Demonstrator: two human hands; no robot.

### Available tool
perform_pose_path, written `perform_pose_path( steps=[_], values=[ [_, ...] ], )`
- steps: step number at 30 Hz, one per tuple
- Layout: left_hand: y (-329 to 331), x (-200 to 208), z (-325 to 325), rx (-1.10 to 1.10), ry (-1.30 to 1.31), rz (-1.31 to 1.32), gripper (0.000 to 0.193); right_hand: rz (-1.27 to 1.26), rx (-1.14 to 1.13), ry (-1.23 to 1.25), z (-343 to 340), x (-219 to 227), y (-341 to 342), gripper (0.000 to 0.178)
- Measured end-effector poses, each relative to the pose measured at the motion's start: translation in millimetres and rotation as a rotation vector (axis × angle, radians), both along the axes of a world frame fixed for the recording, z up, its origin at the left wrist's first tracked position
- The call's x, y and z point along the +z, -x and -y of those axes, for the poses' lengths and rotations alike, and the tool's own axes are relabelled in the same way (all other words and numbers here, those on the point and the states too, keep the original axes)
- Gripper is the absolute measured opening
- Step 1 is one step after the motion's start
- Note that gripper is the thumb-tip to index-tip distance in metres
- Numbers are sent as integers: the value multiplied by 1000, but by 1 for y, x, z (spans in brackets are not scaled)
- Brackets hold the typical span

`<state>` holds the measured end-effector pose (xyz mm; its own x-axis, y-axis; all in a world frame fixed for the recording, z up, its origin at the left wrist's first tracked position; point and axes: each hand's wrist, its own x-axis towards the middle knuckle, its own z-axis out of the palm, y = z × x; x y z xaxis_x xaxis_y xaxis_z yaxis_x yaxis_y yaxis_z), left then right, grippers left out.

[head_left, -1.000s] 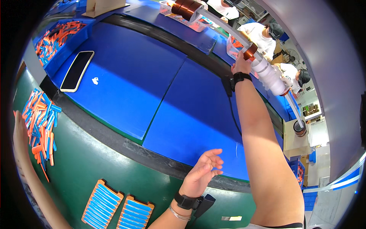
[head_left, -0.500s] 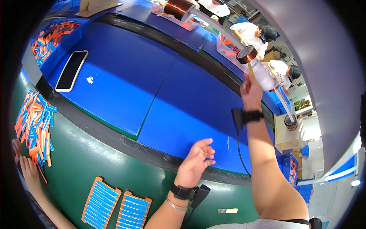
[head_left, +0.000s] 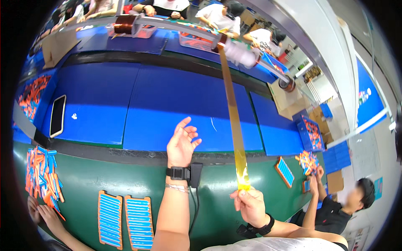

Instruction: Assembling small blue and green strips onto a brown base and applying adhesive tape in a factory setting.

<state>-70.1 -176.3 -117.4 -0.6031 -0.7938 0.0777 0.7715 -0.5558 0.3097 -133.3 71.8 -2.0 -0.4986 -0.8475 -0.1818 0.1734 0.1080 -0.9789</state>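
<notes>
The amber tape strip (head_left: 233, 121) runs in one long band from a roll on the overhead bar (head_left: 176, 25) down across the blue mat (head_left: 167, 108) to the near edge of the bench, where its lower end is pinched in the right hand (head_left: 250, 204). The thumb and forefinger close on the strip's crumpled tip; the other fingers curl under and are partly hidden behind the knuckles. The tape's own roll (head_left: 222, 39) is small and blurred, so how the strip leaves it cannot be made out.

The left hand (head_left: 181, 144) is raised over the front of the mat, palm turned inward, fingers spread loosely and holding nothing. A black wristband (head_left: 178, 172) with a small black box and a cable sits on that wrist; the right wrist carries a similar band (head_left: 261, 228), half covered by the forearm.

Farther out, a dark phone (head_left: 57, 116) lies flat on the mat's left part. On the green bench front (head_left: 217, 188) below lie two trays of blue pieces (head_left: 125, 219), and at far left a heap of orange and blue pieces (head_left: 41, 175), cut off by the picture's rim. Another person's hands (head_left: 42, 211) show only partly beneath that heap. At right, a seated person (head_left: 335, 213) reaches to a small pile of the same pieces (head_left: 307, 161); more people beyond the bar are bent and too small to tell apart.
</notes>
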Motion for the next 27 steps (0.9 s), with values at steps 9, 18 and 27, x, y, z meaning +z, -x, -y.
perform_pose_path(
  steps=[9,18,27],
  values=[
    [-14,28,1,119,177,152,48,-166,82,163,-93,-40,-41,20],
    [-48,126,-86,233,718,396,37,-240,154,393,-165,-83,-71,23],
    [-109,131,-295,-33,1528,852,30,-251,80,478,-200,-107,-75,28]
  ],
)
